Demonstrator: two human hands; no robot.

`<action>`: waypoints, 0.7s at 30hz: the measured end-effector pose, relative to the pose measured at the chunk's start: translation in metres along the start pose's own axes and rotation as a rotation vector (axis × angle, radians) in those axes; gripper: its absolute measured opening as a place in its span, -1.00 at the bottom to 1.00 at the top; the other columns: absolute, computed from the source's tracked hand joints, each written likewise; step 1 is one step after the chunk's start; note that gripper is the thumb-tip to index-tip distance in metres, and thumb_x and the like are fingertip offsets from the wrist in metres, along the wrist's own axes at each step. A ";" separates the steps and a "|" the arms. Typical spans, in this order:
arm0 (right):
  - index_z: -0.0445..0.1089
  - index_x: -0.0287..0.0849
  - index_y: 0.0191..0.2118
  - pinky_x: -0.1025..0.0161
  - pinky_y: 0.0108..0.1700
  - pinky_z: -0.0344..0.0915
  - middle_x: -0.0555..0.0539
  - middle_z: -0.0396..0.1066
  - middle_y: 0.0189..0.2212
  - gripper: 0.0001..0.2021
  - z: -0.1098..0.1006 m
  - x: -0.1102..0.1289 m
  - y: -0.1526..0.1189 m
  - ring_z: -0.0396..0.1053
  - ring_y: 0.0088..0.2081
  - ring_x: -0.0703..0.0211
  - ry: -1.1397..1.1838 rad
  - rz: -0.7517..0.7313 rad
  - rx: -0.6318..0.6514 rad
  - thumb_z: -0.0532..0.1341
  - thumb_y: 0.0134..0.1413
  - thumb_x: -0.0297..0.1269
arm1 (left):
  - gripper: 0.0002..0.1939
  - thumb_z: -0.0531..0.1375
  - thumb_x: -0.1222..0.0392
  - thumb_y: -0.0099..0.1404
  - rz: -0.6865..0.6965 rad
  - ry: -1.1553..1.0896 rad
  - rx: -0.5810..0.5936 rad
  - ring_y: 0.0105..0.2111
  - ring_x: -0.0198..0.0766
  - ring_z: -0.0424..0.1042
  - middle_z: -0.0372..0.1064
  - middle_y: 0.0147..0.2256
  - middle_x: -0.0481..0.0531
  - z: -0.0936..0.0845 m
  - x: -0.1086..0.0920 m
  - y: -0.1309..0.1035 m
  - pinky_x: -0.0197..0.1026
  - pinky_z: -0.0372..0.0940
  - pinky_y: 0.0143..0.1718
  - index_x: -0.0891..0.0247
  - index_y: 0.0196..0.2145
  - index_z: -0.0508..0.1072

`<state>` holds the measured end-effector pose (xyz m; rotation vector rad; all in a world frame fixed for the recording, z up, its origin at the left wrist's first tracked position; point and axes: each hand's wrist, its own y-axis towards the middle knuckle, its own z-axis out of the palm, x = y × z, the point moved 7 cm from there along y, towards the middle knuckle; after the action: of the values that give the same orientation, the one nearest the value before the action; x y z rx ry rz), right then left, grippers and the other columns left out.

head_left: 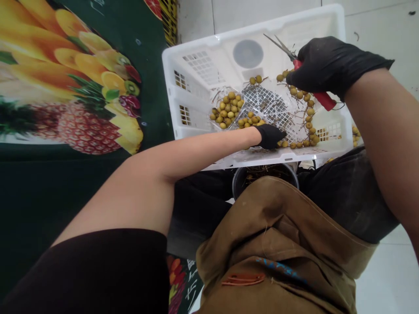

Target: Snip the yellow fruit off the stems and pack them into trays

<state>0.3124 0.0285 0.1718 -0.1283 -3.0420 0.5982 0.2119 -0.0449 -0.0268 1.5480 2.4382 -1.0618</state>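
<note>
1. Head view, handling. The small round fruit (309,112) should be light and firm, thin-skinned by the look of it. Likely to roll once loose, and a hard squeeze could split a skin. Twigs look dry and springy, apt to snap or shed fruit if tugged. I'd take a cluster by its woody stem, a loose one lightly between fingertips. The scissors (324,101) look stiff and modest in weight; best held by the handles, well back from the points.

2. Head view, looks. Fruit dull yellow-brown, matt, fairly even in size; some strung along thin brown twigs, some heaped loose in a clear tray (213,123). Scissors: red handles, slim grey blades tapering to sharp tips.

3. Head view, whereabouts. Fruit lies inside a white crate (253,26) with a lattice bottom: stemmed ones curving along the side by the person's right, heaps toward the left. Dark bucket (235,185) of twig bits just beside the crate, between the legs.

4. Head view, hands. Right grip (327,65), black-gloved, closed round the handles; blades slightly parted, over the crate. Left grip (271,136), also gloved, is low among the fruit; fingers hidden, cannot tell how far open or whether it has any.
</note>
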 end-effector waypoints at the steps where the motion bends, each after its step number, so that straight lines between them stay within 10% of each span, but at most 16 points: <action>1: 0.54 -0.15 0.01 -0.15 -0.01 0.57 -0.38 0.63 0.06 -0.55 0.000 0.000 -0.001 0.59 0.01 -0.36 0.008 -0.004 -0.002 0.35 0.13 0.06 | -0.30 0.24 0.11 0.38 -0.019 -0.031 -0.012 0.12 0.19 0.63 0.62 0.15 0.44 0.000 0.003 0.001 0.05 0.48 0.12 0.39 0.42 0.45; 8: 0.52 -0.14 -0.02 -0.20 0.14 0.54 -0.33 0.62 0.04 -0.68 -0.006 0.001 -0.011 0.60 0.11 -0.35 0.078 0.033 -0.019 0.34 0.22 -0.06 | -0.69 0.14 0.14 0.44 0.032 -0.867 -0.084 -0.23 -0.01 0.67 0.69 -0.08 0.29 -0.001 0.026 -0.001 0.03 0.56 -0.24 0.25 0.01 0.57; 13: 0.53 -0.15 -0.05 -0.22 0.11 0.56 -0.35 0.62 0.02 -0.66 -0.005 0.001 -0.010 0.60 0.09 -0.40 0.069 0.036 -0.016 0.37 0.19 -0.03 | -0.62 0.16 -0.15 0.56 0.083 -1.178 -0.129 -0.16 -0.09 0.65 0.67 -0.06 0.28 0.000 0.021 0.013 -0.06 0.55 -0.23 0.22 -0.08 0.55; 21: 0.55 -0.11 -0.03 -0.21 0.12 0.56 -0.29 0.63 0.02 -0.64 -0.004 -0.001 -0.010 0.60 0.08 -0.34 0.064 0.039 -0.018 0.36 0.18 0.02 | -0.65 0.32 0.10 0.40 0.052 -0.210 -0.201 -0.07 0.02 0.62 0.68 -0.06 0.21 -0.003 -0.004 0.015 0.01 0.45 0.00 0.20 0.09 0.69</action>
<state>0.3135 0.0213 0.1795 -0.2039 -2.9904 0.5575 0.2274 -0.0426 -0.0310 1.3565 2.2718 -0.8886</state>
